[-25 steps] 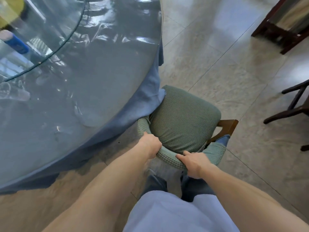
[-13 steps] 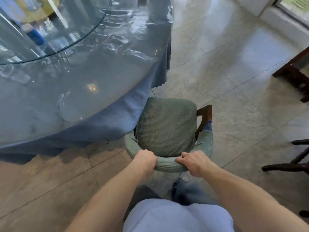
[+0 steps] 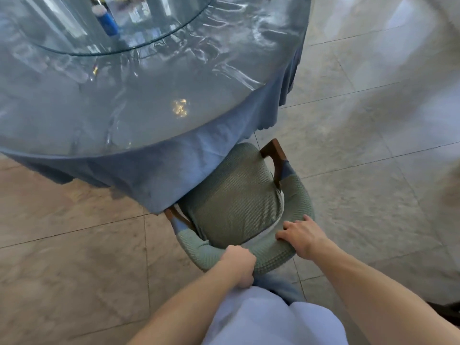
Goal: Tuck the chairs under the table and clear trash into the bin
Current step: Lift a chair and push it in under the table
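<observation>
Head view. A person is standing behind a chair (image 3: 234, 202) and pushing it toward the counter (image 3: 124, 100). The left hand (image 3: 237, 265) is wrapping its curled fingers round the padded back rail. The right hand (image 3: 301, 237) is lying on the same rail farther right, its fingers spread, nearly straight and pressing on the padding rather than closing round it. The seat front is passing under the hanging cloth (image 3: 174, 170); the back half is standing out on the floor (image 3: 373, 170).

Step in hand, by judgement: tucking this chair. The next move is likely calling for a straight push until the back rail meets the cloth edge.

Containers: no bin is showing. A blue bottle (image 3: 107, 21) is standing on the glass turntable (image 3: 149, 26); its contents cannot be told.
</observation>
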`<action>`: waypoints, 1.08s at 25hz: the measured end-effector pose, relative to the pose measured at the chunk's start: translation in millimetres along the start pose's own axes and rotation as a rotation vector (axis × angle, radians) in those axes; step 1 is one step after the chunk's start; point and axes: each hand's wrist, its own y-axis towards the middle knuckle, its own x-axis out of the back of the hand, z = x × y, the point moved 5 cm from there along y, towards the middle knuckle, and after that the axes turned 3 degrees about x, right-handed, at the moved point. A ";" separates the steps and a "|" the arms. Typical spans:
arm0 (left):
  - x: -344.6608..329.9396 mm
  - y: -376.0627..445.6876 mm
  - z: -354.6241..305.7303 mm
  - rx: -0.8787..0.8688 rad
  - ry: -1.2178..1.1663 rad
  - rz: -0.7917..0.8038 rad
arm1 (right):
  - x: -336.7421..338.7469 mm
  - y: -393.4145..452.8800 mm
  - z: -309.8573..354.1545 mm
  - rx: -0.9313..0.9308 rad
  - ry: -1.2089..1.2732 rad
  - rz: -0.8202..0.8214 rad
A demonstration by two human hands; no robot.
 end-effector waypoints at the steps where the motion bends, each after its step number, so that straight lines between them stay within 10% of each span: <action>1: 0.3 0.2 1.0 -0.005 0.000 -0.006 | 1.0 -0.4 1.1 -0.002 0.005 0.016; 6: 4.6 -0.6 3.6 -0.022 -0.027 0.044 | 10.3 1.8 1.0 0.022 0.017 0.074; 13: 29.0 28.7 48.5 0.082 -0.457 0.501 | 9.8 -10.0 -27.1 0.030 0.252 0.112; 21: 204.6 128.4 -40.4 0.041 -0.378 0.078 | -32.0 -61.3 -237.0 -0.370 0.633 0.001; 27: 313.4 190.3 -156.8 0.036 -0.277 0.063 | -73.0 -147.8 -397.4 -0.498 0.687 -0.009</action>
